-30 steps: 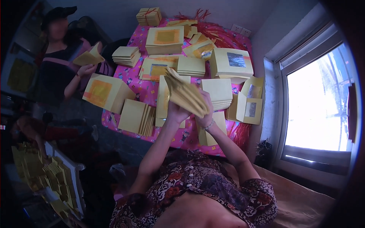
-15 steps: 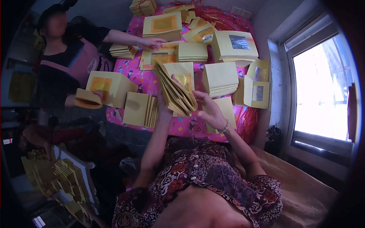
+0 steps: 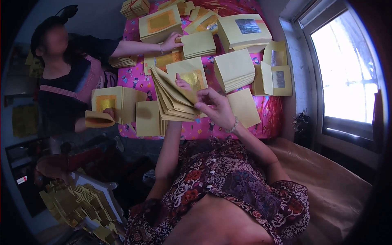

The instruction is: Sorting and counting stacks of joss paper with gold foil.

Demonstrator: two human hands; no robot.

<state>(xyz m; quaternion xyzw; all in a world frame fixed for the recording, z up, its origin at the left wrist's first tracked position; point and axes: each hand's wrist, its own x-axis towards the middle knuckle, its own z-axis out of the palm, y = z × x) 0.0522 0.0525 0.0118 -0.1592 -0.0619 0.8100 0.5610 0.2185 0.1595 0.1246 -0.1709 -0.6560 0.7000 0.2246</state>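
Note:
My left hand grips a bundle of folded yellow joss paper from behind, its fingertips showing over the far edge. The bundle tilts above the table, with its layers fanned at the near side. Thumb and forefinger of my right hand pinch the bundle's right edge. Under and behind the bundle lies a yellow sheet with a gold foil square. A neat folded stack stands to the right, and a plain yellow piece lies nearer me. Another stack sits left of the bundle.
Across the pink patterned table, a co-worker's hand touches a folded stack; their other hand holds folded paper. Silver-foil stacks stand at the back right. A window is at the right.
My right hand has moved from open fingers beside the bundle to a pinch on its edge. The bundle has opened wider. The co-worker's far hand has shifted onto a stack. My view has turned slightly.

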